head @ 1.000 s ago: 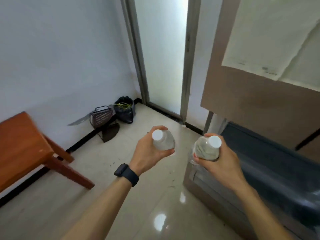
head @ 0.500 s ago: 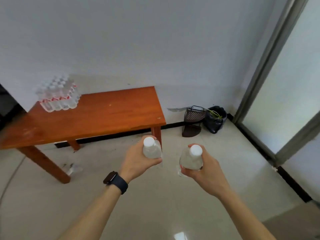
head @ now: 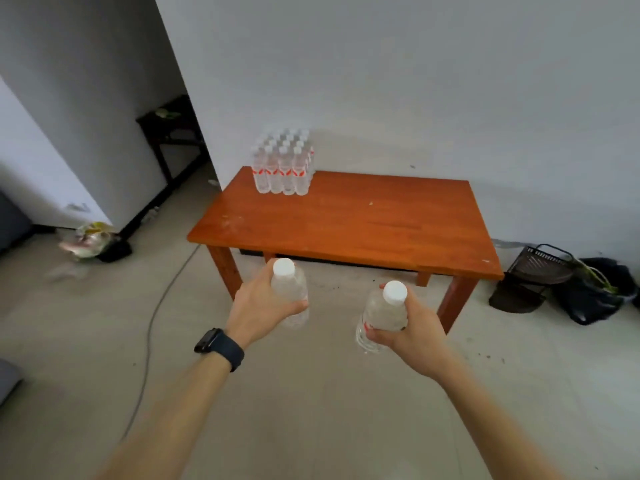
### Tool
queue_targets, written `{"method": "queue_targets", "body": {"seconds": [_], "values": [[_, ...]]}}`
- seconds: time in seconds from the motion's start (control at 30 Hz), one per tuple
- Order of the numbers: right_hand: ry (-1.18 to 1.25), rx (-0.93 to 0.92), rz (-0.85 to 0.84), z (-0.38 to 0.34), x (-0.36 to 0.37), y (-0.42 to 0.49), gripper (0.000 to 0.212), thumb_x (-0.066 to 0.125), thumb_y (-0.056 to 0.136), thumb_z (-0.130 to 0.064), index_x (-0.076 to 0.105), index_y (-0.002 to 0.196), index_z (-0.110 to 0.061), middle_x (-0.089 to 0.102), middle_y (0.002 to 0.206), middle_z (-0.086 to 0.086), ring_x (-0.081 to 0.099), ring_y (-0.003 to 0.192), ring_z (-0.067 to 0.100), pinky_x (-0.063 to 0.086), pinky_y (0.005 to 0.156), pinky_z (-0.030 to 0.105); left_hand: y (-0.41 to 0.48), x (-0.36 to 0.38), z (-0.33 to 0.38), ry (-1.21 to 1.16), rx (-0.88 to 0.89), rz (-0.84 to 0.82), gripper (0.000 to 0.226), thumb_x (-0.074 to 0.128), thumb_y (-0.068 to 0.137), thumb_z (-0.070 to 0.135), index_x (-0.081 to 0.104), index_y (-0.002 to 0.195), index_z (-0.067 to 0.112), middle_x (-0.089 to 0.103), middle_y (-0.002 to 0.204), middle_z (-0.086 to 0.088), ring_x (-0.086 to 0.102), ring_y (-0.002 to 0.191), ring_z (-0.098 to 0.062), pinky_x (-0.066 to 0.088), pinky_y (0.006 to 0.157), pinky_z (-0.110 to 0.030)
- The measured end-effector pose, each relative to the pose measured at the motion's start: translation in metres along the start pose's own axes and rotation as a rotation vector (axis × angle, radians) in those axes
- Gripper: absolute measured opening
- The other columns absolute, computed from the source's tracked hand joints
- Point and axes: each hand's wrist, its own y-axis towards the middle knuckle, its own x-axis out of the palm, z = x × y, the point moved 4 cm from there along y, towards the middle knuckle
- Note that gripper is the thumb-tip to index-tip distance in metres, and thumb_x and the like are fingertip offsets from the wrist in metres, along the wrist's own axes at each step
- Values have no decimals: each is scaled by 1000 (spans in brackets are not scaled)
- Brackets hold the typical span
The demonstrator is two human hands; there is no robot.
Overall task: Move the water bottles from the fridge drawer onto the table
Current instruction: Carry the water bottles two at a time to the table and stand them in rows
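My left hand (head: 258,308) grips a clear water bottle (head: 289,289) with a white cap, held upright in front of me. In my right hand (head: 412,336) is a second clear, white-capped bottle (head: 382,311), tilted slightly. Both hands hover over the floor just short of the near edge of the orange-brown wooden table (head: 363,220). On the table's far left corner stands a tight group of several water bottles (head: 282,164) with red labels. The fridge drawer is out of view.
A black wire basket (head: 533,268) and a dark bag (head: 595,292) lie on the floor right of the table. A grey cable (head: 152,320) runs across the floor at left, near a crumpled bag (head: 91,239). A dark side table (head: 169,129) stands in the corridor.
The view has swung left from the fridge and glass door to face the table. Both hands keep their bottles and are now closer to the table's front edge.
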Motion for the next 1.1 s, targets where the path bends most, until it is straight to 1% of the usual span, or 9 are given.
{"method": "queue_targets", "body": {"seconds": [0.23, 0.33, 0.43, 0.6, 0.7, 0.8, 0.9, 1.0, 1.1], "values": [[-14, -33, -59, -29, 59, 105, 61, 86, 69, -35, 44, 112, -46, 62, 100, -20, 57, 93, 1, 43, 71, 22, 86, -33, -61, 0, -60, 63, 63, 86, 66, 50, 49, 117, 41, 63, 97, 17, 60, 91, -4, 56, 81, -36], [-26, -51, -83, -36, 81, 164, 58, 85, 69, -34, 44, 108, -44, 63, 98, -18, 59, 91, 4, 47, 73, 27, 140, -37, -81, 9, -79, 48, 66, 86, 68, 47, 48, 122, 38, 60, 100, 18, 60, 95, -9, 54, 82, -33], [-20, -57, -102, -44, 99, 231, 55, 85, 69, -31, 47, 108, -39, 63, 97, -17, 60, 89, 3, 47, 69, 24, 201, -43, -101, 2, -116, 58, 71, 87, 69, 45, 48, 127, 33, 60, 105, 16, 59, 98, -11, 53, 85, -34], [-28, -38, -126, -54, 127, 335, 52, 84, 71, -33, 47, 108, -37, 64, 93, -13, 62, 82, 5, 45, 63, 22, 298, -52, -133, 0, -161, 27, 71, 88, 66, 48, 51, 125, 31, 62, 106, 17, 62, 98, -7, 52, 79, -24], [-26, -21, -154, -59, 144, 390, 57, 82, 73, -36, 44, 115, -37, 64, 97, -14, 63, 86, 5, 46, 66, 20, 349, -59, -150, 10, -179, 15, 71, 88, 67, 47, 51, 125, 30, 62, 108, 16, 62, 99, -7, 55, 85, -28], [-24, 21, -173, -63, 164, 440, 68, 83, 74, -36, 39, 126, -33, 64, 100, -12, 64, 87, 7, 51, 69, 25, 398, -64, -170, 0, -198, 2, 68, 88, 66, 47, 52, 121, 32, 62, 102, 18, 62, 94, -2, 55, 80, -25], [-60, 67, -178, -64, 188, 488, 60, 81, 75, -33, 42, 120, -27, 63, 98, -11, 64, 84, 8, 55, 70, 28, 448, -64, -198, -1, -206, -27, 64, 88, 67, 48, 53, 118, 33, 64, 99, 18, 63, 91, -1, 54, 78, -22], [-100, 94, -194, -62, 221, 539, 50, 81, 76, -29, 44, 111, -28, 63, 98, -11, 64, 84, 6, 56, 71, 25, 506, -58, -233, 4, -216, -78, 61, 86, 67, 50, 55, 117, 35, 67, 100, 17, 67, 94, -6, 59, 83, -30], [-146, 114, -201, -60, 248, 578, 57, 82, 76, -28, 47, 121, -25, 60, 113, -10, 60, 101, 9, 54, 85, 28, 550, -51, -255, 27, -190, -117, 60, 88, 69, 44, 57, 118, 29, 66, 104, 13, 67, 98, -10, 59, 85, -32]]}}
